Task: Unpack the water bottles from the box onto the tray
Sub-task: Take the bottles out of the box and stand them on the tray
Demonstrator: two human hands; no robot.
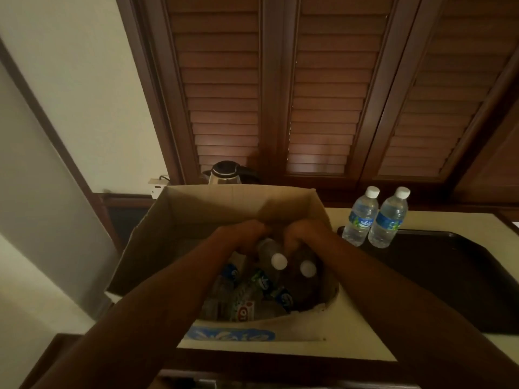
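Note:
An open cardboard box [196, 209] sits on the counter in front of me, with several water bottles lying inside it [247, 293]. Both my hands reach down into the box. My left hand [244, 234] grips a clear bottle with a white cap [271, 255]. My right hand [302, 231] grips a second white-capped bottle [306, 266] right beside it. The bottle bodies are partly hidden under my fingers. To the right lies a black tray [449, 276], and two upright bottles [361, 217] [389, 219] with blue labels stand at its far left corner.
A kettle [226, 172] stands behind the box against dark louvred wooden doors [323, 94]. A wall socket with a plug [157, 185] is on the wall at the left. The cream counter [365, 332] shows between box and tray.

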